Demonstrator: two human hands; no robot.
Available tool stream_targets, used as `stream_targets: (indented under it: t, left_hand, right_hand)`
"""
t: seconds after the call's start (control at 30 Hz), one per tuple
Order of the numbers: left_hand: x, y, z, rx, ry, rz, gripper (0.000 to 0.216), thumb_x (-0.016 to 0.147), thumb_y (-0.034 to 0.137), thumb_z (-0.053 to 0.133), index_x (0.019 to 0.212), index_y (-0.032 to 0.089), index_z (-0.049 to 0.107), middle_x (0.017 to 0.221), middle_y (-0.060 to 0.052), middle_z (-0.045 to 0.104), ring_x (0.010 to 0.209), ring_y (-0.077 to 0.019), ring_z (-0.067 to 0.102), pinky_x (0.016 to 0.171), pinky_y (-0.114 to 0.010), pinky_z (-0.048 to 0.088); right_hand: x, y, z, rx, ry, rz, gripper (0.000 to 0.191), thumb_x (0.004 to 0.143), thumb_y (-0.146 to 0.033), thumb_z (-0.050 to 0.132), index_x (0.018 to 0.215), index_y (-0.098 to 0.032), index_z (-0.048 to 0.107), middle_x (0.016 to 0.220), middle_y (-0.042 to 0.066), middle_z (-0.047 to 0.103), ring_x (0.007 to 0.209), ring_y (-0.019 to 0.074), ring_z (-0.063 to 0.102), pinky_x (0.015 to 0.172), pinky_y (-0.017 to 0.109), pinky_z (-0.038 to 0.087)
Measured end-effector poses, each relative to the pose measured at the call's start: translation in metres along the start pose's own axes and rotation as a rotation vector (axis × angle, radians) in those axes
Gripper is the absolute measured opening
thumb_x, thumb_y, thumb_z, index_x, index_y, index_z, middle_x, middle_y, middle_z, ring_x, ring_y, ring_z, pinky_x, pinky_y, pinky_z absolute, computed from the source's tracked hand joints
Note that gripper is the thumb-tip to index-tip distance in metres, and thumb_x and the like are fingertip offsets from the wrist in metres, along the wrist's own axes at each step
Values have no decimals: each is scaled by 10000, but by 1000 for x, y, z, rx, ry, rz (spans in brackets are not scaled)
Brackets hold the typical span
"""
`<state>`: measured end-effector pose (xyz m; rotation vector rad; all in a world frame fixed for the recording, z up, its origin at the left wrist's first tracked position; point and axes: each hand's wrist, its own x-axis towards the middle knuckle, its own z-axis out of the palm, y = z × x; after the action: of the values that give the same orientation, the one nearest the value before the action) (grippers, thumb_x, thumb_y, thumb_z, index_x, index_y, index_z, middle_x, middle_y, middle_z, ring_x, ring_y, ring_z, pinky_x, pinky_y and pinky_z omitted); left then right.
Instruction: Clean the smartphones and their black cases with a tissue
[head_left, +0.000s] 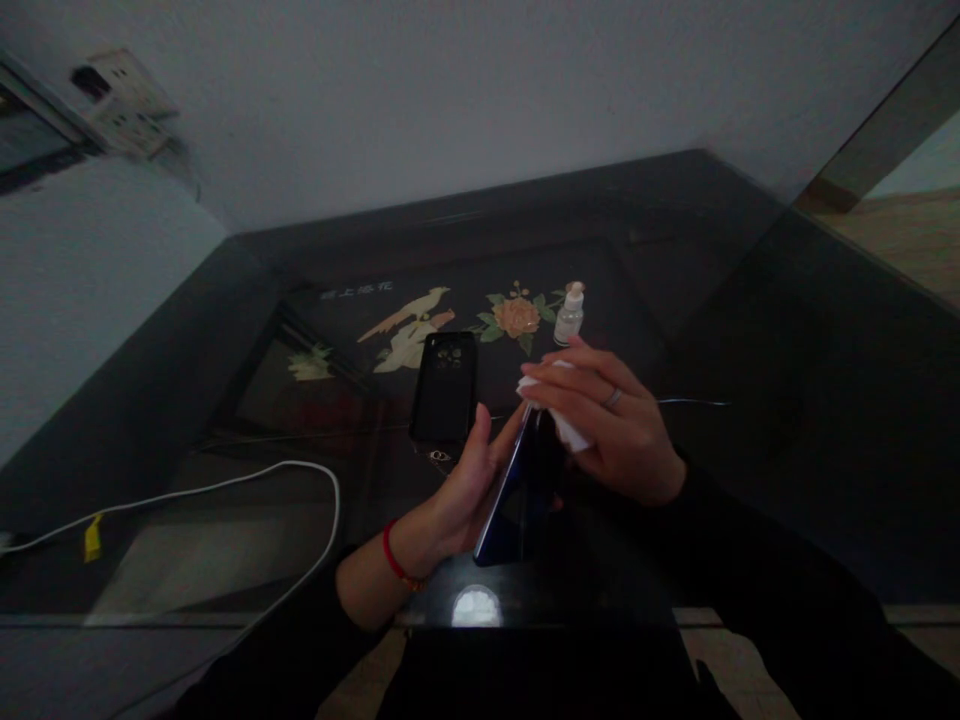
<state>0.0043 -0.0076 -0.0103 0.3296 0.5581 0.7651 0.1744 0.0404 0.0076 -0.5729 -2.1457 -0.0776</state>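
Note:
A dark blue smartphone (516,500) is tilted on edge above the near part of the table. My left hand (469,485) holds it from the left side, thumb pointing up and fingers partly hidden behind it. In my right hand (619,425) is a folded white tissue (570,428), pressed against the phone's upper end. A ring shows on one finger of that hand. Just beyond my left hand lies a black phone case (444,390) with camera cutouts and a small charm at its lower end. Past my right hand stands a small dropper bottle (570,315) with a pale top.
The dark glass-topped table (645,210) carries a bird-and-flower picture and reflections. A white cable (217,487) with a yellow tag (92,538) curves along the left. Power sockets (131,105) sit on the wall at the upper left.

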Motion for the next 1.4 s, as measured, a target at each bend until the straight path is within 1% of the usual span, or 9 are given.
stream_targets:
  t: [0.1,0.27,0.43,0.57,0.8,0.97,1.13,1.27,1.4]
  left_hand:
    - [1,-1,2,-19,-4,-38,604,908,628,296,1382,294,466,1035,-74,680,740,-167,648,695,-310,503]
    - [5,2,8,-147,92,-58,726,912,644,168,1254,152,578,798,-60,666,733,-169,637,739,-291,478]
    - [4,6,9,-178,81,-20,770,891,678,148,1240,149,585,860,-85,687,768,-186,653,742,-303,486]
    - [2,9,4,-181,89,-18,689,895,667,240,1336,220,524,919,-70,703,722,-150,655,684,-246,485]
    - [5,15,3,-117,111,82,670,910,653,181,1445,302,381,1227,-73,645,979,-207,656,888,-356,490]
    - [7,12,3,-101,103,65,638,922,630,210,1419,296,431,1188,-64,668,955,-195,670,879,-327,496]
    - [7,14,4,-83,155,33,688,890,684,213,1458,314,332,1034,-79,706,787,-210,694,807,-400,512]
    - [7,13,-3,-126,82,-59,805,843,740,266,1406,186,421,888,-91,714,766,-248,694,837,-436,487]
    - [6,15,-4,-231,-36,-54,864,843,741,264,1376,89,456,974,-139,715,875,-278,675,920,-495,437]
  right_hand:
    - [-1,-2,1,-22,23,62,281,840,-61,513,1079,-127,644,1108,131,701,1067,265,601,1012,579,463]
    - [-1,-17,7,123,-80,-163,230,861,-81,490,1021,-95,655,972,99,734,1003,228,634,1046,511,465]
    - [-1,-17,6,53,-2,-36,264,855,-80,505,1077,-114,643,1063,130,716,1042,244,623,1018,565,469]
    - [-3,-35,10,191,-62,-201,213,897,-89,472,977,-73,669,940,111,738,991,210,651,1033,479,483]
    - [-11,-57,16,239,-82,-375,178,898,-97,517,928,-97,692,978,70,745,997,180,665,1076,396,461]
    - [-7,-52,15,182,-65,-280,216,932,-111,468,981,-90,678,1012,77,740,1010,178,660,1060,409,474]
    - [-12,-59,21,219,-82,-459,208,892,-92,490,903,-87,698,909,79,747,962,191,680,1073,393,461]
    - [-13,-59,24,208,-38,-463,234,886,-83,481,909,-82,714,923,88,745,998,203,675,1071,386,466]
    - [-14,-53,18,179,-38,-454,257,899,-88,470,911,-101,727,946,68,753,1010,190,672,1078,362,461]
